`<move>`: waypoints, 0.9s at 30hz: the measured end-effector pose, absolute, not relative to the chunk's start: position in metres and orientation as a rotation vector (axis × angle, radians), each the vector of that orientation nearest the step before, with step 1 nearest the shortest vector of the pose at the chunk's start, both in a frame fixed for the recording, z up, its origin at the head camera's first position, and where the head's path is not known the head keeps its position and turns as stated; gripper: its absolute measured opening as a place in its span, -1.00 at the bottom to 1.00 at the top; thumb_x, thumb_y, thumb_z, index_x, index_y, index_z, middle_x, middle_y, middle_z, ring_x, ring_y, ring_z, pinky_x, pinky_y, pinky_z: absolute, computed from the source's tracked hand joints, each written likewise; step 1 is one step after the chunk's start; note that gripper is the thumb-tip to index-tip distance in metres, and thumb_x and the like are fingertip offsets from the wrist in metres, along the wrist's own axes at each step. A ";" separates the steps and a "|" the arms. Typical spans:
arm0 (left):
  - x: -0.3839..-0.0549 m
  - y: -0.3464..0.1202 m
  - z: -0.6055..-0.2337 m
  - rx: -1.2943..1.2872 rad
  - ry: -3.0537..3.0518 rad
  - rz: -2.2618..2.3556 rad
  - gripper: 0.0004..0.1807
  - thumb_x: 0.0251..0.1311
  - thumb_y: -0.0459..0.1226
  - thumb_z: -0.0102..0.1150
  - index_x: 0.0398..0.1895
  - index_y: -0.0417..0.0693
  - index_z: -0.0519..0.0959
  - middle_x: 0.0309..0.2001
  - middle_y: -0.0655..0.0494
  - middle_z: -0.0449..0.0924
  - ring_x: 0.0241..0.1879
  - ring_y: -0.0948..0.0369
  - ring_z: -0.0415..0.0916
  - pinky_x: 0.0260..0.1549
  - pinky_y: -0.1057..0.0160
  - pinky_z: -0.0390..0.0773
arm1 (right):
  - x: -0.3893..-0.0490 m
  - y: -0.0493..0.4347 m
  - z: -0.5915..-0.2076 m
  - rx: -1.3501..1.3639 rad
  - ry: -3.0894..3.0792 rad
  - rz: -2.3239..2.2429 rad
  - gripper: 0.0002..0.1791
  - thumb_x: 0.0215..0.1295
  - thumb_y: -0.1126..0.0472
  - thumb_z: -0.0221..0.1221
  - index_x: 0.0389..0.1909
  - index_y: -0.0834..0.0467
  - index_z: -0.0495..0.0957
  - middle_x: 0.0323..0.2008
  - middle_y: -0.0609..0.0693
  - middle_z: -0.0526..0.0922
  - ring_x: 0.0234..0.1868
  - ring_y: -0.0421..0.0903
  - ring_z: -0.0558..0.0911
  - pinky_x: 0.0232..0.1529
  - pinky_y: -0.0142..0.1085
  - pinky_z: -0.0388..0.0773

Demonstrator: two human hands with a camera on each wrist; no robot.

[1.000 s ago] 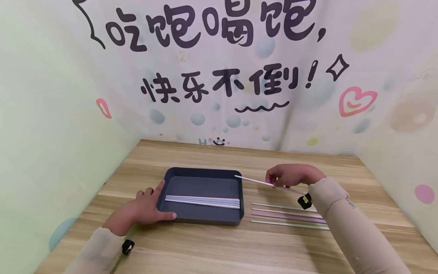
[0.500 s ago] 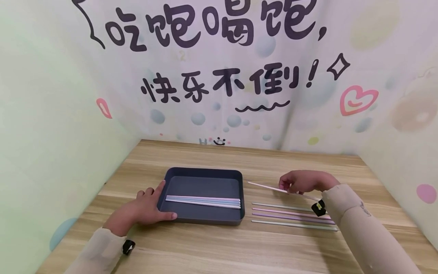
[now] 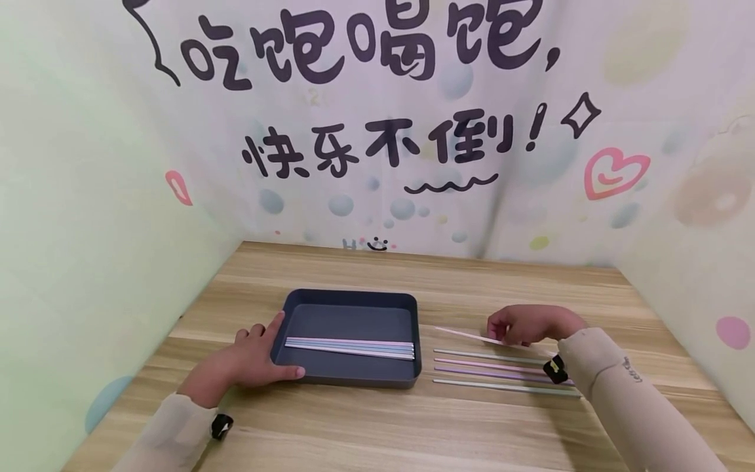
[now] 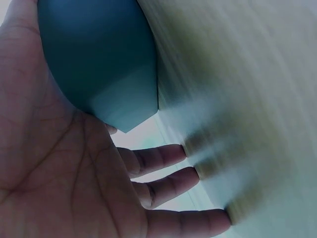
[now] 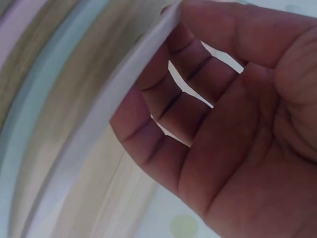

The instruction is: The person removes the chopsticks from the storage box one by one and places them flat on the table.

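A dark blue-grey rectangular tray sits on the wooden table with several pale pink, blue and white chopsticks lying lengthwise inside. My left hand rests against its left end, thumb at the front corner and index finger along the side. In the left wrist view, straight fingers touch the table beside the tray's outer wall. To the right, thumb and fingers of my right hand pinch a pale pinkish-white chopstick, low over the table. The right wrist view shows that chopstick under the thumb; its far end is hidden.
In front of the right hand, several loose chopsticks, pink, purple and pale green, lie roughly parallel on the table. Their right ends are partly covered by the right sleeve. A printed cloth wall stands behind the table.
My right hand has moved right and down toward the person with the pinched chopstick, whose tip has left the tray's right edge. The left hand and tray stay put.
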State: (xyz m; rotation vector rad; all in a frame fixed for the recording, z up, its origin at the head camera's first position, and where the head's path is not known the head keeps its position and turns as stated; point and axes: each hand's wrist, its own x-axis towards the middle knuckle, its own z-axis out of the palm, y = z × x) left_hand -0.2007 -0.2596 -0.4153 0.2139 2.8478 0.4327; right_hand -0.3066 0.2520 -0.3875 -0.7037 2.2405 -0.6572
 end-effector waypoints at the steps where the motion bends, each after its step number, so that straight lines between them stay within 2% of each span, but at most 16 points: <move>1: -0.201 -0.260 -0.416 0.215 2.848 0.432 0.40 -0.07 0.42 0.27 0.56 -0.28 -0.17 0.26 -0.53 0.18 0.21 -0.46 0.14 0.04 -0.32 0.37 | -0.306 0.252 -0.388 -0.703 2.240 -0.653 -0.72 0.04 0.62 -0.04 -0.30 0.28 0.50 -0.48 -0.02 0.42 -0.60 -0.20 0.30 -0.58 -0.41 0.24; 10: -0.200 -0.259 -0.415 0.214 2.846 0.436 0.40 -0.07 0.42 0.27 0.57 -0.27 -0.17 0.26 -0.52 0.18 0.21 -0.45 0.13 0.04 -0.31 0.37 | -0.303 0.251 -0.392 -0.731 2.265 -0.608 -0.74 0.04 0.60 0.01 -0.33 0.25 0.53 -0.54 -0.06 0.42 -0.65 -0.24 0.30 -0.58 -0.41 0.23; 27: -0.200 -0.259 -0.414 0.213 2.842 0.451 0.39 -0.06 0.41 0.28 0.57 -0.26 -0.17 0.24 -0.51 0.20 0.17 -0.42 0.16 0.02 -0.31 0.38 | -0.302 0.251 -0.400 -0.920 2.346 -0.528 -0.74 0.03 0.59 0.04 -0.40 0.19 0.51 -0.54 -0.16 0.37 -0.52 -0.27 0.35 -0.45 -0.38 0.28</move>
